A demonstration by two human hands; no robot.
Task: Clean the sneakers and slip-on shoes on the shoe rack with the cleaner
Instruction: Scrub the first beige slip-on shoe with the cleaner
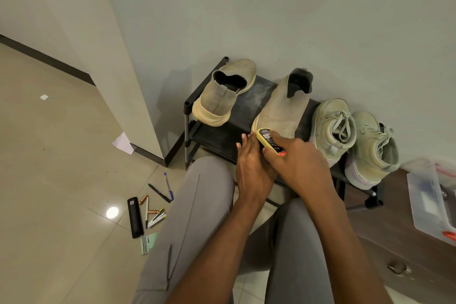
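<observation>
On the shoe rack (223,136), four shoes were recorded, taken from left to right. At about eleven o'clock from the hands, the left slip-on (223,96) was found lying askew at the rack's left end, heel toward the camera; its knit upper appeared dingy, and no sign of cleaning could be established. Next, the second slip-on (281,108) was noted with its toe pointing toward the hands. The left hand (251,168) was observed with straight fingers laid against the side of the cleaner (270,142), nothing being clasped by it. The cleaner, a yellow-edged applicator with a barcode label and a red end, was held clamped in the curled fingers of the right hand (299,161), its front end pressed to the toe of that second slip-on. At two to three o'clock, the pair of sneakers (355,136) stood side by side at the rack's right end, visibly grey and apparently untouched. It was judged that the work was at an early stage: one slip-on under treatment, the sneakers outstanding, the first slip-on's condition undetermined.
</observation>
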